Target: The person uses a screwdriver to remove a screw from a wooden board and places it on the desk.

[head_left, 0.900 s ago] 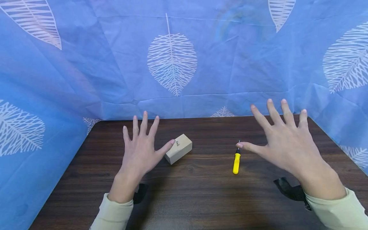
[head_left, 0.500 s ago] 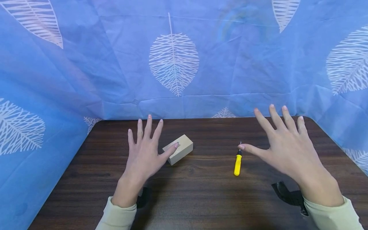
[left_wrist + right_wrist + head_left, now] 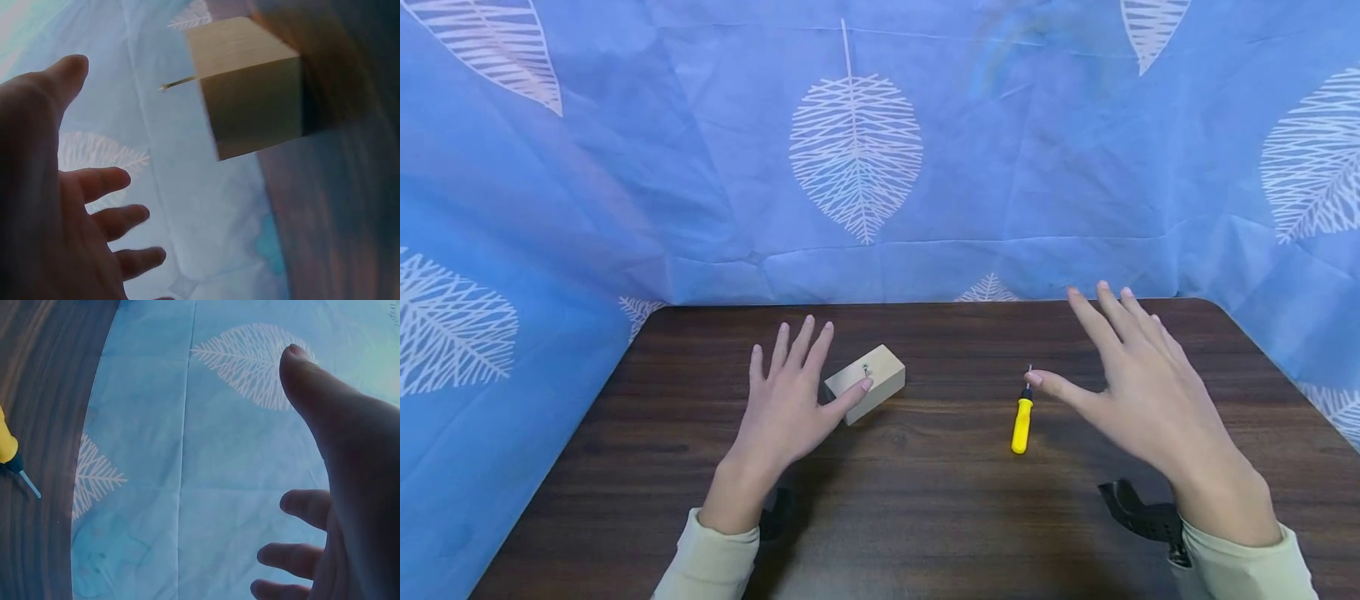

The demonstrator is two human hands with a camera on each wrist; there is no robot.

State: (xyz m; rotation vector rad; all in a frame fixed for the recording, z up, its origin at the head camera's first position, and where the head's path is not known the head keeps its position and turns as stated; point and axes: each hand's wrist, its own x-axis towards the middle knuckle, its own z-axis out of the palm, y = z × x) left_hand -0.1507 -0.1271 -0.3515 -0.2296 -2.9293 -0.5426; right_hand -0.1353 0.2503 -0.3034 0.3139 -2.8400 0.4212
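Note:
A pale wooden block [image 3: 880, 385] lies on the dark table, left of centre in the head view. From its top a thin screw [image 3: 178, 83] sticks out, as the left wrist view shows. Fingers spread, my left hand [image 3: 786, 412] hovers beside the block, its thumb overlapping the block's near end in the head view. A yellow-handled screwdriver [image 3: 1022, 425] lies right of centre, its shaft pointing to the far edge. My right hand [image 3: 1153, 408] is held over the table to the screwdriver's right, thumb near the tip in the head view. Neither hand holds anything.
Blue cloth [image 3: 715, 167] with white leaf prints hangs behind the table [image 3: 925, 517] and along both sides. Black straps [image 3: 1142, 512] sit at the wrists, by the pale sleeves.
My left hand has shifted slightly right and nearer the block. The right hand has come a little lower and left, its fingers drawing closer together. Block and screwdriver lie as before.

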